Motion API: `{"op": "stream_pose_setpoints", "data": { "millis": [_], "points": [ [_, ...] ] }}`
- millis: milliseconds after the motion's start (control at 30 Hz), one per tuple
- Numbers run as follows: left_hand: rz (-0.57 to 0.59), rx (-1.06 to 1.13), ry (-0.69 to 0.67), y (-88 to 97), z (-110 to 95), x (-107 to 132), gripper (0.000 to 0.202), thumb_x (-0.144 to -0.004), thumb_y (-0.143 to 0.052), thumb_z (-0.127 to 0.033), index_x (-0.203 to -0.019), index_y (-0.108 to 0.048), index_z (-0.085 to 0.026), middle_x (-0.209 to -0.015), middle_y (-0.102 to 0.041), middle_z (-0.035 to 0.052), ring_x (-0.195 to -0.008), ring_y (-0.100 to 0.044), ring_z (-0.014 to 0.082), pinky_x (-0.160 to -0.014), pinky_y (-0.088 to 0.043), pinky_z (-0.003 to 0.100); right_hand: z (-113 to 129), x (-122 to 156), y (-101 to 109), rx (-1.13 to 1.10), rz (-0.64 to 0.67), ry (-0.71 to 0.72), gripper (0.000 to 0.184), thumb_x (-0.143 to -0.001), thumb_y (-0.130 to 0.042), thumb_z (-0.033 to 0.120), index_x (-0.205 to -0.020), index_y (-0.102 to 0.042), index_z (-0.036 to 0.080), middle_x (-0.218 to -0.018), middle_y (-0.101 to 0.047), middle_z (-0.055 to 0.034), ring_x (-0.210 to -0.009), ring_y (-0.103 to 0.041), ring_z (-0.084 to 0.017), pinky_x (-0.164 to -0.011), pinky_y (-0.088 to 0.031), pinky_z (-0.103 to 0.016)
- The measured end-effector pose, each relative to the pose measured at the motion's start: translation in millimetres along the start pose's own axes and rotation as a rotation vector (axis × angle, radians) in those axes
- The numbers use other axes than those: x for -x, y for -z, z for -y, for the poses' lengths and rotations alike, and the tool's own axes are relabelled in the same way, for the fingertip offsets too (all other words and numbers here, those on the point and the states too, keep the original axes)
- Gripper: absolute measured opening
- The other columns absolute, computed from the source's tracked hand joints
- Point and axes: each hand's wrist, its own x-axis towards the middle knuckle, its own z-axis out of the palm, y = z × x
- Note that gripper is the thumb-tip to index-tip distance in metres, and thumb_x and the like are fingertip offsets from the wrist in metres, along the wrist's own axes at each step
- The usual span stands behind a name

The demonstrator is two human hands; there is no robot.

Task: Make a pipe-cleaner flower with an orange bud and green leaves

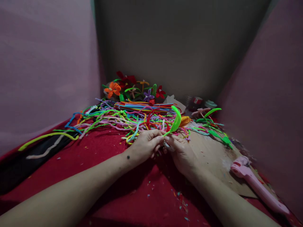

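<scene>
A bright green pipe-cleaner leaf [176, 122] rises from between my two hands, its curled tip pointing up and left. My left hand [148, 143] pinches the leaf's thin stem between thumb and fingers. Close against it, my right hand [182, 152] is closed on the same stem, thumb toward the left hand. Something pale and shiny shows under the right fingers, too small to name. Just behind the leaf is an orange-yellow fuzzy petal shape [185, 121]. Loose pipe cleaners [113, 119] of many colours lie in a tangled pile beyond the hands.
Finished fuzzy flowers [113, 89] stand at the back against the wall. A pink glue gun [258, 186] lies at the right on a cardboard sheet [208, 154]. Green leaf pieces [219, 137] rest on the cardboard's far edge. Small scraps dot the red cloth [106, 186].
</scene>
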Motion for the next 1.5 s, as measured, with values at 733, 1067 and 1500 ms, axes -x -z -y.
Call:
{"op": "stream_pose_setpoints", "data": {
  "millis": [733,1067,1500],
  "points": [
    [0.126,0.172,0.045,3.4,6.1,-2.3,0.026,-0.081,-0.051,-0.035,-0.068,-0.056,-0.013,-0.051,-0.056,-0.0016,-0.034,-0.048,0.0051,-0.035,-0.034,0.015,7.5,2.0,-7.9,-0.099,-0.09,0.019,0.016,-0.068,-0.068,0.026,-0.079,-0.07,0.015,-0.055,-0.061,0.0001,-0.047,-0.049,-0.009,-0.047,-0.036,-0.023],
    [0.147,0.168,0.086,7.2,4.1,-3.2,0.033,-0.081,-0.048,-0.043,-0.071,-0.058,-0.013,-0.047,-0.053,-0.0026,-0.032,-0.044,0.0054,-0.034,-0.031,0.016,11.7,3.7,-7.7,0.016,-0.111,0.105,0.01,-0.072,-0.065,0.025,-0.075,-0.069,0.016,-0.06,-0.058,0.0007,-0.056,-0.05,-0.011,-0.055,-0.038,-0.024],
    [0.015,0.185,0.084,10.0,-12.8,-0.5,0.022,-0.063,-0.068,-0.029,-0.06,-0.054,-0.013,-0.054,-0.052,-0.0044,-0.05,-0.047,0.0072,-0.05,-0.037,0.02,7.9,14.2,-13.7,0.204,-0.02,-0.089,0.027,-0.07,-0.066,0.034,-0.052,-0.06,0.014,-0.048,-0.043,0.0035,-0.049,-0.029,-0.007,-0.048,-0.019,-0.024]
  ]
}}
